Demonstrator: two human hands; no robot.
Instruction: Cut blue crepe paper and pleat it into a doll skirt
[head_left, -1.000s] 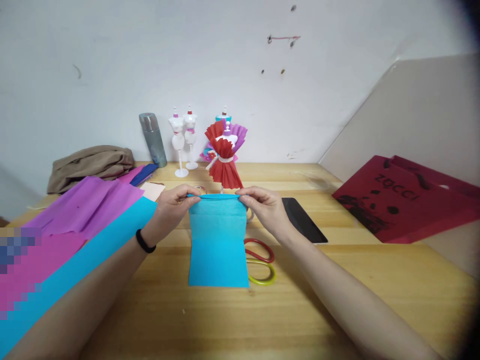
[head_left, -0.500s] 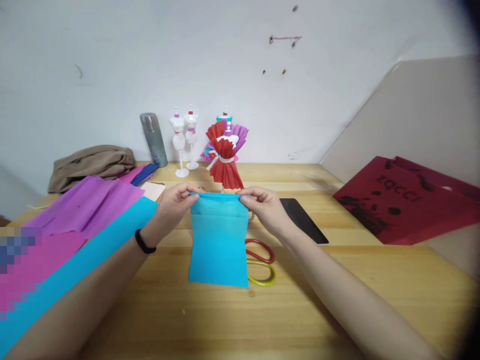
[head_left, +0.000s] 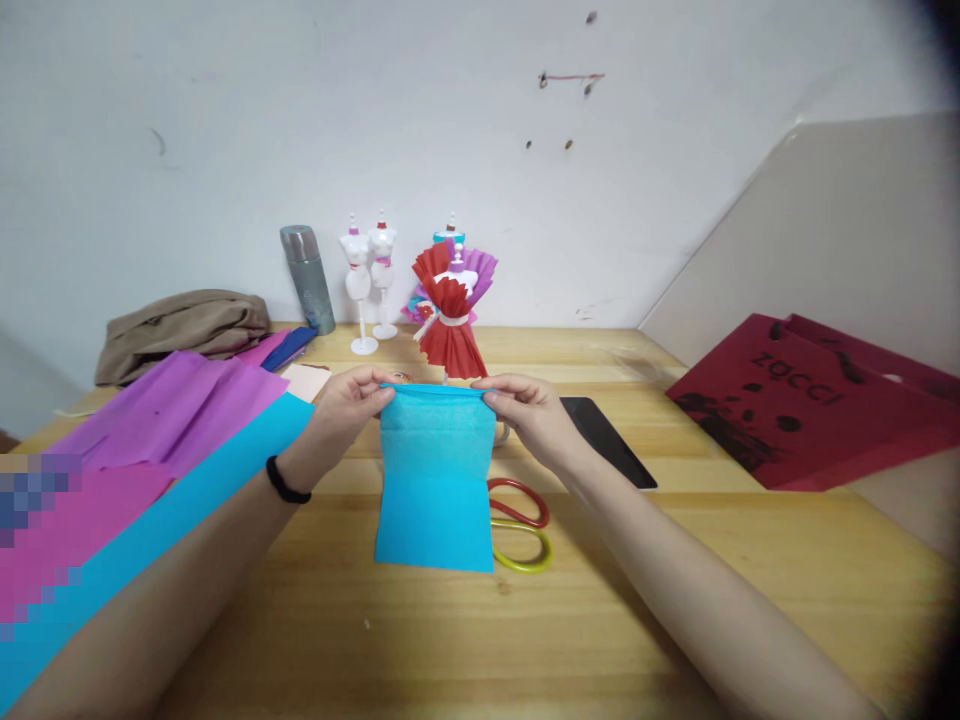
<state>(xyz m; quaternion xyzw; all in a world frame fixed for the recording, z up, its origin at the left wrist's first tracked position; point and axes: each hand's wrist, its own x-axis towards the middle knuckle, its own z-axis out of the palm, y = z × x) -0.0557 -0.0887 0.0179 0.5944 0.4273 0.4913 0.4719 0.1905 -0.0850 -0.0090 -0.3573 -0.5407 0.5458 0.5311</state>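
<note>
A blue piece of crepe paper (head_left: pixel 435 490) hangs between my hands, its top edge folded over in a narrow strip. My left hand (head_left: pixel 356 395) pinches the top left corner between thumb and fingers. At the top right corner my right hand (head_left: pixel 521 405) pinches the same fold. The lower part of the paper lies over the table and hides the blades of a pair of scissors (head_left: pixel 525 548), whose red and yellow-green handles stick out at its right. Just behind the paper stands a small dress form (head_left: pixel 454 335) in a pleated red paper dress with a white tie.
Two bare white dress forms (head_left: pixel 358 285) and a grey flask (head_left: pixel 307 285) stand along the wall. Purple paper (head_left: pixel 180 410), a long blue sheet (head_left: pixel 225 475) and brown cloth (head_left: pixel 184 330) lie left. A black tablet (head_left: pixel 604 440) and red paper bag (head_left: pixel 810 410) are right.
The folded strip along the paper's top edge looks slightly flatter, and the paper has shifted a little to the left. Both hands keep their pinch.
</note>
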